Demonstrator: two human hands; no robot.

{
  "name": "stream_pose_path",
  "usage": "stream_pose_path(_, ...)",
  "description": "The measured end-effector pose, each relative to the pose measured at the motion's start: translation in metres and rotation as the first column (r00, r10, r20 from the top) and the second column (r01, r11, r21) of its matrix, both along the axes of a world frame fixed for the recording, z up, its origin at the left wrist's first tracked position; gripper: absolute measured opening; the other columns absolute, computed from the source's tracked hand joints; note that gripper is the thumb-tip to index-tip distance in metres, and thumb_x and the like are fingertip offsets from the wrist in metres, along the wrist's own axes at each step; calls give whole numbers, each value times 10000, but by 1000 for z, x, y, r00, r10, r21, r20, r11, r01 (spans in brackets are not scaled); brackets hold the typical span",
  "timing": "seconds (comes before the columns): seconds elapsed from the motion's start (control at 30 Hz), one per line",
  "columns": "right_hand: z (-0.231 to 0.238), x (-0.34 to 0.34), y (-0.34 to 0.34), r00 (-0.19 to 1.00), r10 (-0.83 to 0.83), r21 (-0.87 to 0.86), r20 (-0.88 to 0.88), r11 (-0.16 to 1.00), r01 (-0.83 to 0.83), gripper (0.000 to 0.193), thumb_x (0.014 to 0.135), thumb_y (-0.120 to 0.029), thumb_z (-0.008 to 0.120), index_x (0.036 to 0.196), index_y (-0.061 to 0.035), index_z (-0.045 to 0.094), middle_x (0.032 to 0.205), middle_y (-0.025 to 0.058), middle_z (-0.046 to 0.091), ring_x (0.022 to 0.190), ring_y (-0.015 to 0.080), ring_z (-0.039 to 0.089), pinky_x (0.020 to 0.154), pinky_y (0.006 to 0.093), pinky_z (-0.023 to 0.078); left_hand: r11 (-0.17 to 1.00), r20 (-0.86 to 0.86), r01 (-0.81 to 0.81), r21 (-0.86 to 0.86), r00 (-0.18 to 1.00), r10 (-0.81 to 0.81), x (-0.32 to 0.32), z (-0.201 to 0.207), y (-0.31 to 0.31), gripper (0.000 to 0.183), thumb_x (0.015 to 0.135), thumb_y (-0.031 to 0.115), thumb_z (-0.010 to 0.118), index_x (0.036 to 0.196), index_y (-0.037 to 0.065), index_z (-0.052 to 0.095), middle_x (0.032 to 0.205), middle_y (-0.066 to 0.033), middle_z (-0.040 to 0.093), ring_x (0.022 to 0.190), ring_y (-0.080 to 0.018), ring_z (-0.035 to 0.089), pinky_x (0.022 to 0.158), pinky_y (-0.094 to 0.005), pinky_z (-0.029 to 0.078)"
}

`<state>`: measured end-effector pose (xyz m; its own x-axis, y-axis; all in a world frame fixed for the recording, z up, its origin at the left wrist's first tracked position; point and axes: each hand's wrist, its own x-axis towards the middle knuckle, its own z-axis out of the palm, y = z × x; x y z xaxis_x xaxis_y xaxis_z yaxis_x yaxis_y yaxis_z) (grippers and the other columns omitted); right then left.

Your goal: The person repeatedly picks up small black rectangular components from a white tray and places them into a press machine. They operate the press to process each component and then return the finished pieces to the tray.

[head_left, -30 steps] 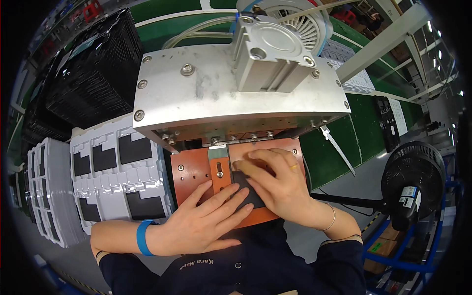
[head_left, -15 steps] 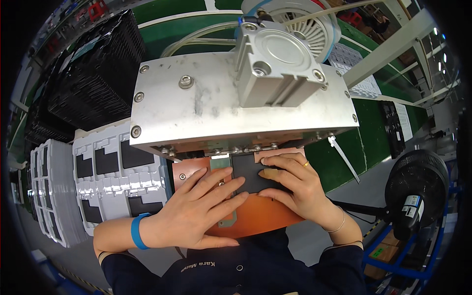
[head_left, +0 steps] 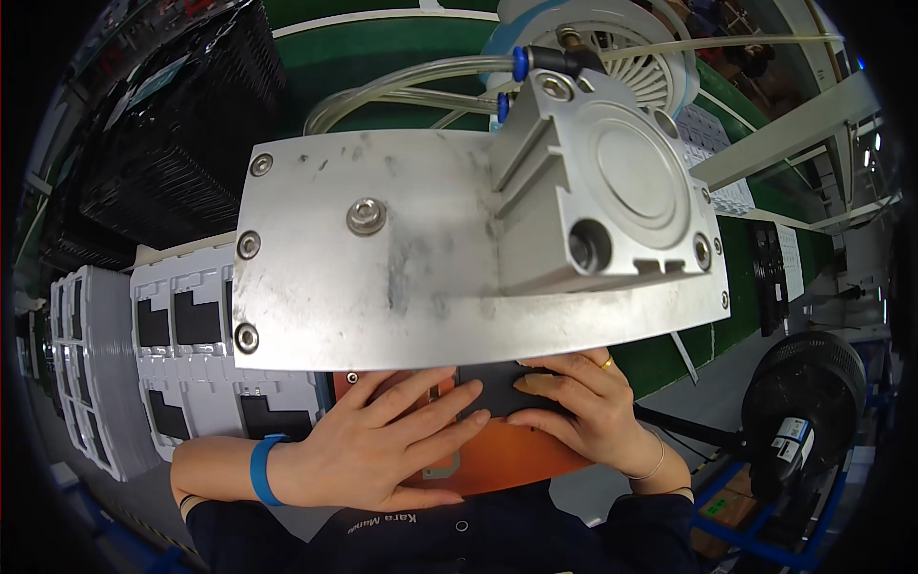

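Both hands work under the front edge of a silver metal press head [head_left: 430, 258]. My left hand [head_left: 392, 430], with a blue band on its wrist, lies palm down with fingers spread over an orange base plate [head_left: 516, 454]. Its fingertips touch the near left edge of a dark grey flat piece [head_left: 497, 390]. At that piece's right side, my right hand [head_left: 583, 407] rests with bent, parted fingers and the thumb along its near edge. The metal head hides the far part of the piece and some fingertips.
An air cylinder [head_left: 612, 182] with clear hoses [head_left: 411, 81] tops the press. On the left stand white trays [head_left: 206, 383] holding dark pieces, a stack of white trays [head_left: 91, 373] and stacked black trays [head_left: 172, 134]. A black fan [head_left: 803, 411] stands at right.
My view has tipped forward, so the press head appears larger and covers more of the base plate and the dark grey piece. Both hands keep nearly the same places on them.
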<state>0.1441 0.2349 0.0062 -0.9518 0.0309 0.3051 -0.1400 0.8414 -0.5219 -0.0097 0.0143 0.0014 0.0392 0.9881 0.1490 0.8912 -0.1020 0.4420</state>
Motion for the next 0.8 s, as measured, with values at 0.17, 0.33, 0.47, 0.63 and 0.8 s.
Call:
stream_pose_path(0.17, -3, 1, 0, 999, -22, 0, -24, 1000, 22, 348, 669, -235, 851, 933, -68, 699, 946, 63, 665, 813, 221, 611, 733, 323, 473, 1000, 2, -15, -9, 1000, 15, 2, -5, -4, 702, 829, 680, 577, 1312, 172, 615, 1417, -61, 521, 1311, -320, 409, 1053, -467, 295)
stream_pose_path(0.33, -3, 0, 1, 1000, -5, -10, -20, 1000, 5, 329, 679, -237, 853, 921, -78, 698, 831, 21, 667, 726, 159, 618, 642, 280, 441, 1000, -33, -10, -21, 999, 9, 2, -2, -3, 708, 820, 691, 579, 1320, 190, 611, 1429, -51, 514, 1308, -307, 393, 1053, -468, 269)
stream_pose_path(0.47, -4, 0, 2, 1000, -8, -14, -23, 1000, 8, 323, 681, -240, 854, 913, -80, 695, 813, 12, 669, 699, 147, 621, 612, 269, 429, 999, -51, -5, -34, 999, 3, 2, -3, -4, 708, 815, 695, 582, 1317, 197, 614, 1434, -49, 511, 1315, -301, 388, 1062, -456, 249)
stream_pose_path(0.63, -3, -1, 2, 1000, -14, -26, -19, 1000, 14, 332, 677, -232, 858, 919, -76, 692, 821, 16, 668, 712, 154, 626, 621, 269, 440, 1000, -52, -4, -23, 999, 3, 1, -3, -3, 701, 818, 688, 584, 1315, 194, 617, 1438, -51, 507, 1302, -298, 395, 1056, -450, 256)
stream_pose_path(0.8, -3, -1, 2, 1000, -1, -38, -25, 999, 0, 342, 671, -219, 860, 924, -68, 687, 852, 36, 665, 755, 179, 630, 661, 284, 458, 1000, -39, -4, -23, 999, 3, 1, -1, -3, 695, 819, 676, 590, 1315, 189, 618, 1438, -52, 506, 1296, -298, 397, 1055, -448, 259)
